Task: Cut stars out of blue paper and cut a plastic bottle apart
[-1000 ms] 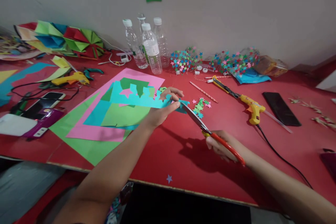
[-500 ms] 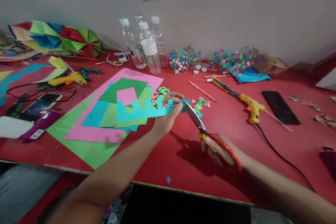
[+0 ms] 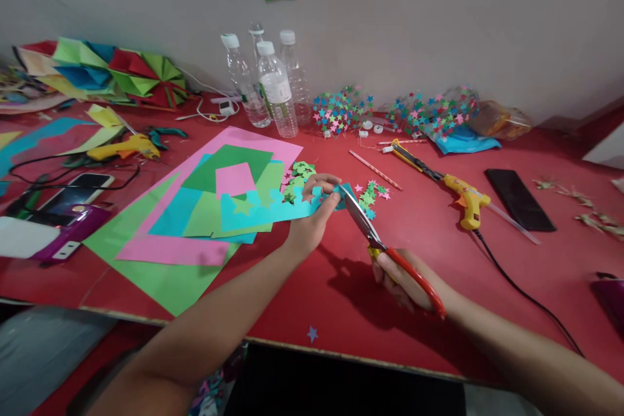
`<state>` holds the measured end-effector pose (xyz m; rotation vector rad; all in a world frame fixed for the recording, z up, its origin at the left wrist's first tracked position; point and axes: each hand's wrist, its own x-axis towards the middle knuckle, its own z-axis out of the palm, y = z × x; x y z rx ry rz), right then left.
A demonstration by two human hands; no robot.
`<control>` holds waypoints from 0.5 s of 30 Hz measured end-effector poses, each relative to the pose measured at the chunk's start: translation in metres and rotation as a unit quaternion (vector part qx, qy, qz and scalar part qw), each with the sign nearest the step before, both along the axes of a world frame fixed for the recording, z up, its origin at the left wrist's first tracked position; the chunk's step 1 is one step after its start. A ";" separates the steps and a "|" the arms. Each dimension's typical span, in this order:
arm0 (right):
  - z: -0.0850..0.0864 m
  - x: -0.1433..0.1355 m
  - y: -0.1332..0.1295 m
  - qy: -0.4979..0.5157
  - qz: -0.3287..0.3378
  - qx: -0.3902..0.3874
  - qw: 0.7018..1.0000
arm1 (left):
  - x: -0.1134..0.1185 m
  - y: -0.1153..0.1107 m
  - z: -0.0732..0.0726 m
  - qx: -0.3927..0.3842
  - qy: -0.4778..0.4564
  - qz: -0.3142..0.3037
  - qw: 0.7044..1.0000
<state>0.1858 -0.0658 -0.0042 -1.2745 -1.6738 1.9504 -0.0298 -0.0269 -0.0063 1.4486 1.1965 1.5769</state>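
Note:
Between the thumb and fingers of my left hand (image 3: 316, 211) is a blue paper strip (image 3: 260, 213) with star-shaped notches along its upper edge. My right hand (image 3: 402, 279) grips scissors (image 3: 409, 276) by their red and yellow handles. The blades point up and left, their tips meeting the strip's right end beside my left fingertips. Small cut paper stars (image 3: 373, 194) in green, pink and blue lie just beyond the blades. Another heap of green and pink star pieces (image 3: 298, 177) is partly behind my left hand.
Stacked coloured sheets (image 3: 170, 276) spread to the left. Several plastic bottles (image 3: 277, 91) stand by the wall. A yellow glue gun (image 3: 465, 198), a cutter (image 3: 414, 159) and a black phone (image 3: 519, 198) lie right. One blue star (image 3: 312, 334) rests near the table's front edge.
The strip's left end has swung slightly right and down. The scissors' blades look a little more closed; both hands stay nearly in place.

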 end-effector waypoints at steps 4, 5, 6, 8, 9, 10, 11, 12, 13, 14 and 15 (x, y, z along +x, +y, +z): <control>0.005 -0.002 0.001 -0.022 -0.006 0.010 1.000 | -0.001 0.001 0.002 0.006 0.004 0.003 1.000; 0.005 -0.002 0.002 -0.027 -0.006 0.011 1.000 | -0.001 0.001 0.002 0.008 0.008 0.004 1.000; 0.005 -0.002 0.002 -0.031 -0.006 0.012 0.999 | -0.001 0.001 0.001 0.012 0.011 0.005 1.000; 0.006 -0.002 0.003 -0.036 -0.005 0.013 0.999 | -0.002 0.002 0.001 0.018 0.013 0.004 1.000; 0.007 -0.002 0.003 -0.038 -0.005 0.015 0.999 | -0.002 0.002 0.001 0.021 0.013 0.003 1.000; 0.008 -0.002 0.003 -0.041 -0.006 0.017 0.999 | -0.002 0.002 0.001 0.022 0.012 0.002 1.000; 0.008 -0.002 0.003 -0.045 -0.006 0.020 0.999 | -0.002 0.002 0.001 0.023 0.011 0.001 1.000; 0.009 -0.002 0.003 -0.048 -0.007 0.021 0.999 | -0.002 0.002 0.001 0.022 0.012 -0.001 1.000; 0.010 -0.002 0.003 -0.051 -0.008 0.022 0.998 | -0.002 0.002 0.001 0.021 0.014 0.000 1.000; 0.010 -0.003 0.004 -0.055 -0.009 0.022 0.998 | -0.002 0.002 0.002 0.022 0.018 0.000 1.000; 0.011 -0.003 0.004 -0.058 -0.008 0.020 0.998 | -0.002 0.002 0.002 0.024 0.023 0.002 0.999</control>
